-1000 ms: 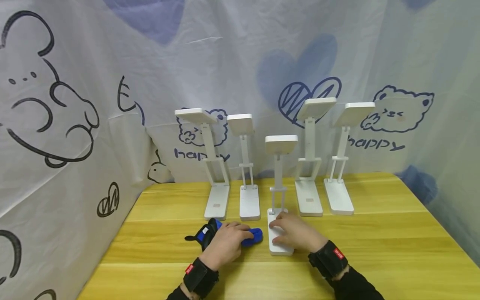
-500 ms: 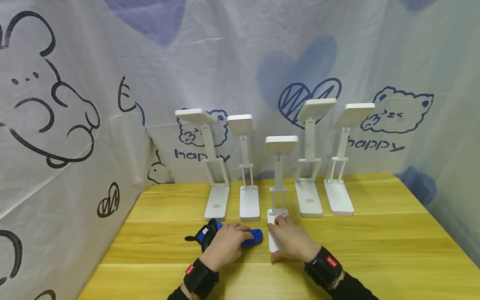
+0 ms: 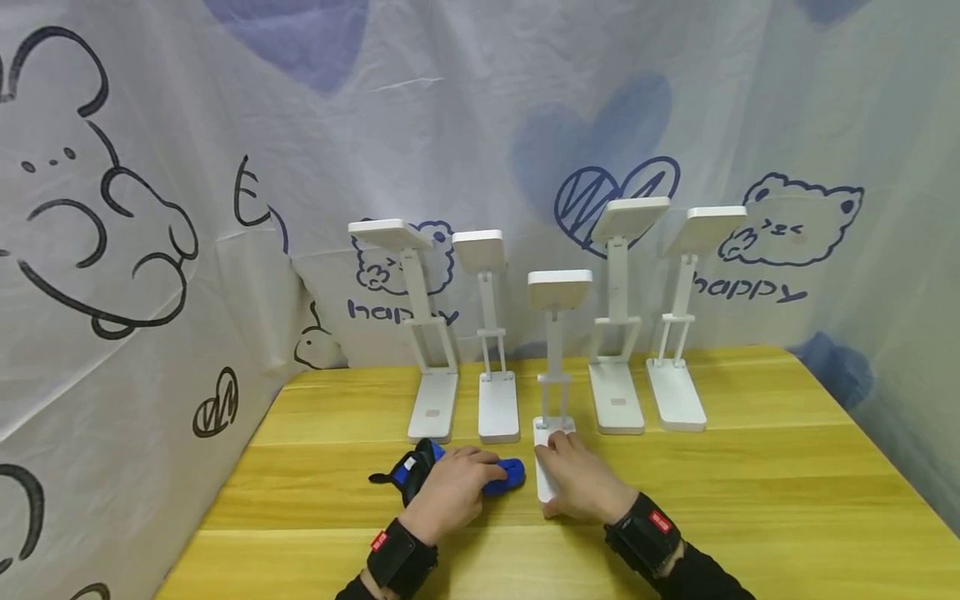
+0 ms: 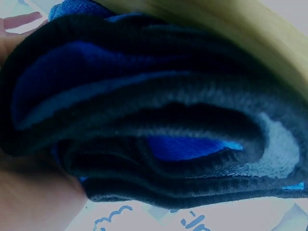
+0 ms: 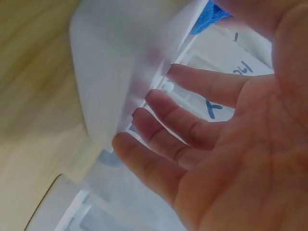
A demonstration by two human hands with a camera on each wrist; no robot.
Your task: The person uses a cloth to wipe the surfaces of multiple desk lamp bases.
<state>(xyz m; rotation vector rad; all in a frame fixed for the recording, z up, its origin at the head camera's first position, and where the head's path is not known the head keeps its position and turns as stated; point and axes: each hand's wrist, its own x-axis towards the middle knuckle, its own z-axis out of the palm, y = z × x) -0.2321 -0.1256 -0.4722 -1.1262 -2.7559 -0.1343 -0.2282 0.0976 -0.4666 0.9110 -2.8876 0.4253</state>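
In the head view, my left hand grips a folded blue cloth with black edging, low over the table. Its layered folds fill the left wrist view, with fingertips and thumb around them at the left. My right hand holds the base of the front white phone stand, covering part of that base. The right wrist view shows bent fingers with their tips along the base's edge. The stand is upright, its arm raised and its top panel tilted.
Behind stand several more unfolded white stands: the far-left one, one beside it, a tall one and the far-right one. They sit on the wooden table, before a white printed curtain.
My right hand has drawn its spread fingers together, and its thumb has moved from the top of the base to its front end. The left hand and cloth have stayed in place.
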